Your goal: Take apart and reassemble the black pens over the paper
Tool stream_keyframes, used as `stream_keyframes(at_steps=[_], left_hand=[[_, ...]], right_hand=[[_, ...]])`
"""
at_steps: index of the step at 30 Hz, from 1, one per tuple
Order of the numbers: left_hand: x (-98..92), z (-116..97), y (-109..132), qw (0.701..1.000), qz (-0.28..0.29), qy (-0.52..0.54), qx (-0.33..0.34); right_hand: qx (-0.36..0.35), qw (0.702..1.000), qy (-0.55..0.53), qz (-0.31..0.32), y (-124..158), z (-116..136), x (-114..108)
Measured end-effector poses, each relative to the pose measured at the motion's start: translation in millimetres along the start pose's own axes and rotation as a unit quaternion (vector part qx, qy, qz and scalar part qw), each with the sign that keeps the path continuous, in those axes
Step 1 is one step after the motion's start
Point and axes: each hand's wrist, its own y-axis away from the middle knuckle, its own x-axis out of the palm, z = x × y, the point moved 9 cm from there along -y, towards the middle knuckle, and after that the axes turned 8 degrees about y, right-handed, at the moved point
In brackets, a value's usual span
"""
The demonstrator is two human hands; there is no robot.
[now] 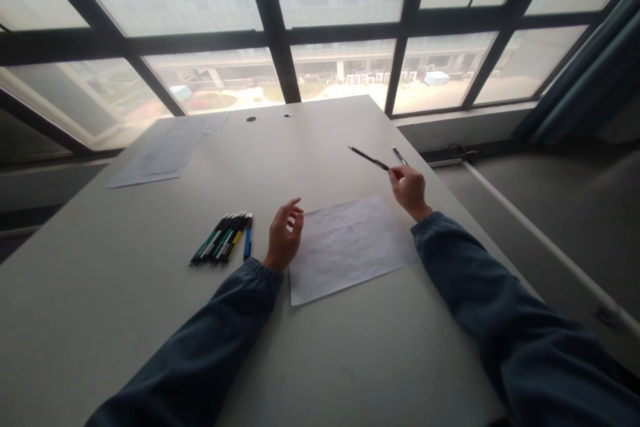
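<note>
My right hand (409, 192) pinches one end of a slim black pen (367, 157), which points up and to the left over the table. Just beyond that hand lies another dark pen (399, 155) near the table's right edge. My left hand (285, 235) is at the left edge of a white sheet of paper (345, 247) with faint marks on it. Its fingers are loosely bent and apart, with nothing between them. Left of it, several pens (217, 240) lie side by side in a row, black, green, white and yellow, with a blue pen (248, 237) slightly apart.
The white table (150, 320) reaches to the windows (345, 70). More paper sheets (155, 157) lie at its far left. Two round holes (251, 119) are set in its far end. A white pipe (540, 233) runs along the floor at the right, below a dark curtain (585, 73).
</note>
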Motion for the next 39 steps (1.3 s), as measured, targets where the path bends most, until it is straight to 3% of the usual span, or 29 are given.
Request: stream_keyframes(at_steps=[5,10,20,39], left_hand=[[18.6,-1,4,0.993,0.095,-0.068,0.027],[18.0,3,6,0.991,0.109,-0.071,0.017],[18.5,18,10,0.985,0.150,-0.080,-0.011],[20.9,15,9,0.983,0.161,-0.094,-0.002]], right_hand=[[0.172,0.976,0.124,-0.044,-26,-92,-19],[0.242,0.954,0.173,-0.018,-33,-132,-8],[0.221,0.949,0.219,0.053,-45,-134,23],[0.177,0.957,0.214,0.081,-42,-130,28]])
